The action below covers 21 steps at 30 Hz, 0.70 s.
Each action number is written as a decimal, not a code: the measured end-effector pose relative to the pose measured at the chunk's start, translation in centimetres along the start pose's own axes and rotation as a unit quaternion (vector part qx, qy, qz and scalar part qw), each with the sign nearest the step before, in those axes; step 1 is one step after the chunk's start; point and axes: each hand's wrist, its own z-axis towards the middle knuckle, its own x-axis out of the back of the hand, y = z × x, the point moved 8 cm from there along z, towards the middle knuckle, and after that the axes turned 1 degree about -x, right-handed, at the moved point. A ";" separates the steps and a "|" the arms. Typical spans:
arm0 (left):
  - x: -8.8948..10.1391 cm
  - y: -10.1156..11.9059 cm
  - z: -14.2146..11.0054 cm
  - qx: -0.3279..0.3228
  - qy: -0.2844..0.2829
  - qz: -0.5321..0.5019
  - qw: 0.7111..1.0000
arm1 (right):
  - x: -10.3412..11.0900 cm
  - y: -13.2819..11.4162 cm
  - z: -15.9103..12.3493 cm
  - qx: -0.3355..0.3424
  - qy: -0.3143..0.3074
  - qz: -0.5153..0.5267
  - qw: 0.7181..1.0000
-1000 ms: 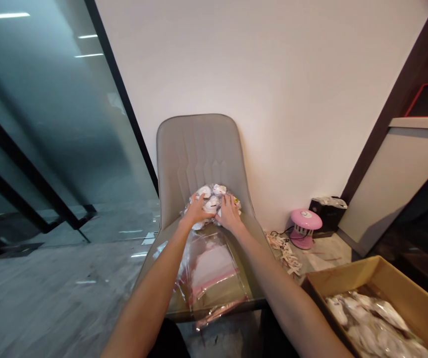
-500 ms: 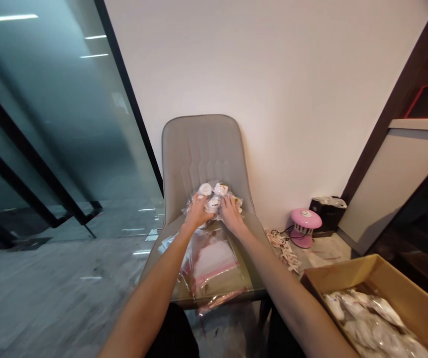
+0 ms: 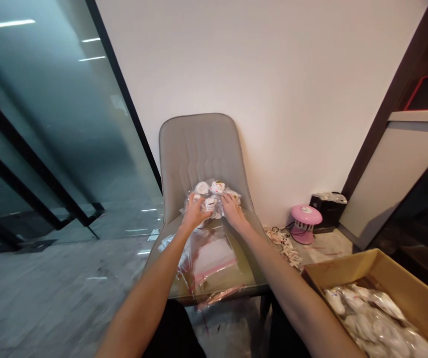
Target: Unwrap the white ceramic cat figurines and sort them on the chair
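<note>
A heap of white, rounded pieces in clear plastic wrapping (image 3: 210,203) lies at the back of a grey chair seat; their exact kind is hard to make out. My left hand (image 3: 194,214) rests against the heap's left side, thumb apart from the fingers. On the right side, the fingers of my right hand (image 3: 232,209) lie stretched over the wrapped pieces. Neither hand has lifted a piece. Flat clear plastic bags with pink edges (image 3: 216,261) are spread on the seat in front, between my forearms.
The grey chair (image 3: 201,139) stands against a white wall. At lower right, a cardboard box (image 3: 348,268) holds more plastic-wrapped white pieces. A pink lamp-like device (image 3: 306,216) stands on the floor near a black box (image 3: 328,214) and scattered pale strips (image 3: 284,246). Glass doors (image 3: 68,124) are at left.
The camera view has shifted slightly. Both hands stay at the heap; the left hand's fingers and thumb have moved a little around the wrapped pieces.
</note>
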 end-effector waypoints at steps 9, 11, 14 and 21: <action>1.5 -1.4 -0.7 -0.020 0.103 -0.051 0.993 | 1.3 0.3 0.6 0.025 0.115 0.069 0.991; 1.7 -1.9 -1.0 -0.012 0.121 -0.076 0.990 | 1.6 0.4 0.7 0.016 0.135 0.077 0.988; 2.0 -2.2 -1.4 -0.004 0.136 -0.106 0.985 | 1.8 0.3 0.7 0.009 0.141 0.089 0.986; 3.4 -2.6 -1.7 0.033 0.181 -0.149 0.972 | 2.9 1.2 0.3 -0.051 0.161 0.102 0.980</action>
